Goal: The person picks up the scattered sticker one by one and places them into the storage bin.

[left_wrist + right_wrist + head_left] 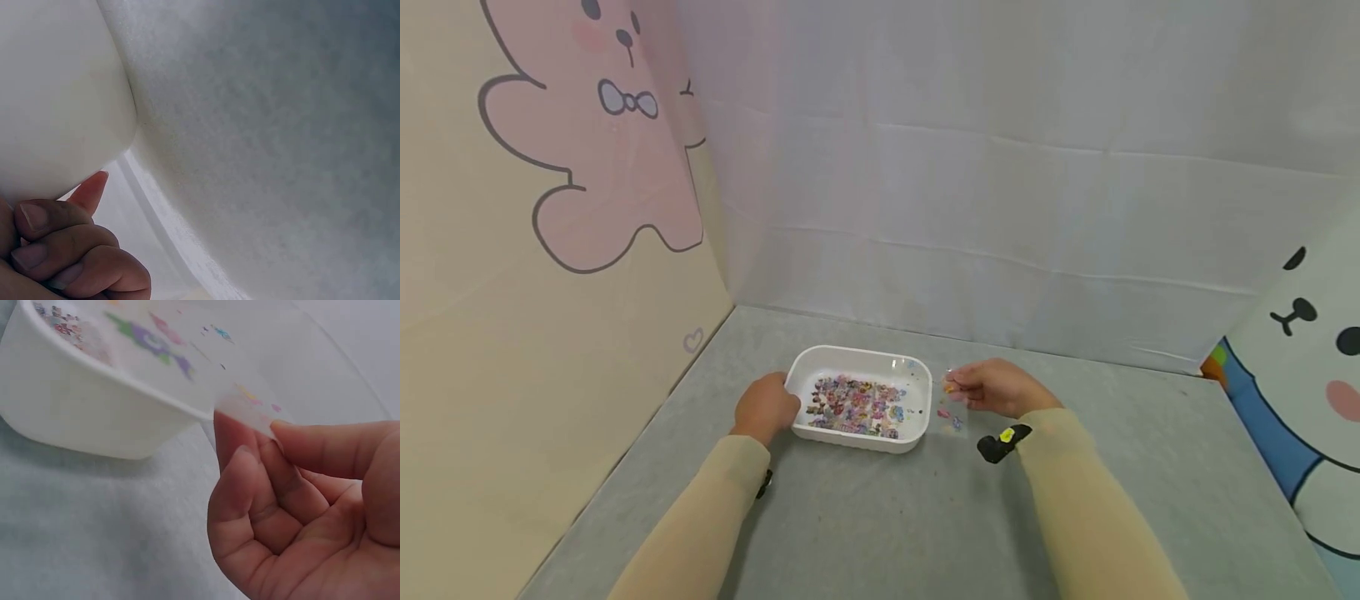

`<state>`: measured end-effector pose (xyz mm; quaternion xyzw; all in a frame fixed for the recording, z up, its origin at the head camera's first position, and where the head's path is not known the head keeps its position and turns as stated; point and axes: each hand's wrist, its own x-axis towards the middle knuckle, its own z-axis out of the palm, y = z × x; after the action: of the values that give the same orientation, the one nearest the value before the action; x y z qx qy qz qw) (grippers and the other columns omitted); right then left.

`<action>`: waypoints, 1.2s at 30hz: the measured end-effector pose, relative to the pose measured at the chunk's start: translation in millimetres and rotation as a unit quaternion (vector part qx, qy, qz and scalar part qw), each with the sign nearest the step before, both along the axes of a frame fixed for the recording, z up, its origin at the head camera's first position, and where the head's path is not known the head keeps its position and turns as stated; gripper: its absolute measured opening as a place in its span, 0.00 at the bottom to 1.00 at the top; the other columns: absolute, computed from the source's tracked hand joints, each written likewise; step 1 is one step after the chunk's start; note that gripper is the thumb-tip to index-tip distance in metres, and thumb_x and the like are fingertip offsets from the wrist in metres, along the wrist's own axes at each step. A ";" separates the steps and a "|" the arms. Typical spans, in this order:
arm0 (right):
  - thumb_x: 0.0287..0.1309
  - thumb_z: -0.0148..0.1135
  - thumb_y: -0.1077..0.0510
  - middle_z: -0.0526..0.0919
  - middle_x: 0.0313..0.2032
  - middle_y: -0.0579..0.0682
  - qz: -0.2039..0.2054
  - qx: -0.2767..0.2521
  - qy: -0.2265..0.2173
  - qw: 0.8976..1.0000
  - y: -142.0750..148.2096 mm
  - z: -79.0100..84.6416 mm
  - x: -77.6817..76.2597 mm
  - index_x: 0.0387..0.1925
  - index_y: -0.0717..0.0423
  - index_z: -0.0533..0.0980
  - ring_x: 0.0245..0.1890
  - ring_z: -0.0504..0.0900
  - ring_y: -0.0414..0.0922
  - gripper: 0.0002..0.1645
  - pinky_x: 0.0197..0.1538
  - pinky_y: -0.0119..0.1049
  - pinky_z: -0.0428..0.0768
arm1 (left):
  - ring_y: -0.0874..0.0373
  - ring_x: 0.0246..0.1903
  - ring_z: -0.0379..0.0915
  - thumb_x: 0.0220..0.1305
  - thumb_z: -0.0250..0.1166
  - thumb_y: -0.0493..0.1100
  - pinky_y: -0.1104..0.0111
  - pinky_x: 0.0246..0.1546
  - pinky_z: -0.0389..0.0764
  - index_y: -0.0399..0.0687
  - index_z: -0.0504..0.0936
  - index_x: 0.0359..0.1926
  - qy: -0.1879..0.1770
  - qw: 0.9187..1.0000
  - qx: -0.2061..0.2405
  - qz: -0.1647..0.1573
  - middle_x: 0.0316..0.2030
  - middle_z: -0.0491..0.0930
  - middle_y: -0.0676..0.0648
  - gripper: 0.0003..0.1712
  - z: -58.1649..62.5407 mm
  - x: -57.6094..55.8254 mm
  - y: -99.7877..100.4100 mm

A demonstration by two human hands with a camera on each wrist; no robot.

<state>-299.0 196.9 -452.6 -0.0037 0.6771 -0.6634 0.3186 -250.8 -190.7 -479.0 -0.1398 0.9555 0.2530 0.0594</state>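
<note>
A white plastic tray (850, 441) sits on the grey tabletop, many small colourful sticker-like pieces (856, 406) spread over its floor. At the tray's left end my left hand (766, 408) grips the rim. In the left wrist view several fingers (87, 250) are curled, with one fingertip against the tray's wall (62, 106). Just off the right end, my right hand (1003, 388) pinches a clear sheet with coloured prints (156, 345) between thumb and fingers. The sheet hangs beside the tray in the head view and overlaps its rim in the right wrist view.
A white cloth (985, 200) hangs behind the table (880, 517). Cream cloth with a pink bear print (625, 183) stands at the left, and a printed bear cloth (1322, 400) at the right.
</note>
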 end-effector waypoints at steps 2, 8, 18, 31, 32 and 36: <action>0.74 0.56 0.64 0.88 0.37 0.49 -0.001 0.000 -0.011 1.000 -8.1 5.0 -2.9 0.51 0.67 0.81 0.35 0.84 0.40 0.13 0.41 0.33 0.80 | 0.40 0.51 0.77 0.65 0.58 0.38 0.44 0.55 0.76 0.30 0.75 0.66 0.001 1.000 0.000 -0.001 0.57 0.80 0.33 0.30 -0.5 0.0 -0.1; 0.74 0.55 0.65 0.88 0.37 0.51 -0.026 0.027 -0.016 0.999 -36.0 12.2 -8.3 0.54 0.71 0.78 0.35 0.86 0.41 0.14 0.39 0.33 0.81 | 0.41 0.49 0.78 0.64 0.58 0.38 0.45 0.52 0.77 0.30 0.76 0.65 0.007 1.000 -0.004 -0.001 0.55 0.81 0.33 0.29 -0.3 0.5 -1.0; 0.70 0.62 0.65 0.88 0.33 0.54 -0.088 0.100 0.007 0.991 -80.9 12.5 -2.0 0.48 0.71 0.82 0.30 0.86 0.41 0.12 0.33 0.30 0.80 | 0.41 0.48 0.78 0.65 0.58 0.38 0.45 0.51 0.77 0.30 0.75 0.65 0.005 1.000 0.003 -0.004 0.55 0.81 0.33 0.29 1.4 1.8 0.1; 0.64 0.63 0.67 0.85 0.25 0.51 -0.113 0.138 0.056 0.982 -107.3 20.3 3.6 0.39 0.70 0.83 0.22 0.83 0.38 0.08 0.26 0.27 0.77 | 0.36 0.53 0.78 0.63 0.55 0.39 0.43 0.51 0.77 0.33 0.75 0.67 0.024 0.999 -0.003 -0.021 0.57 0.80 0.32 0.31 -9.4 -1.8 -6.6; 0.64 0.62 0.67 0.85 0.25 0.51 -0.111 0.142 0.065 0.981 -109.8 20.8 4.3 0.38 0.70 0.84 0.22 0.83 0.39 0.08 0.27 0.27 0.78 | 0.36 0.53 0.78 0.64 0.55 0.39 0.43 0.51 0.77 0.33 0.75 0.67 0.024 0.999 -0.003 -0.021 0.57 0.80 0.32 0.31 -9.7 -2.0 -6.6; 0.67 0.61 0.65 0.87 0.28 0.53 -0.097 0.156 0.100 0.978 -117.9 23.4 10.2 0.42 0.69 0.85 0.25 0.84 0.41 0.10 0.33 0.32 0.82 | 0.37 0.52 0.78 0.63 0.55 0.39 0.43 0.51 0.77 0.33 0.75 0.67 0.024 0.999 -0.001 -0.021 0.57 0.81 0.33 0.31 -9.4 -2.3 -6.0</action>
<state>-288.7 79.0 -429.2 0.0449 0.7980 -0.5733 0.1801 -253.1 -196.6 -488.4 -0.1135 0.9595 0.2544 0.0412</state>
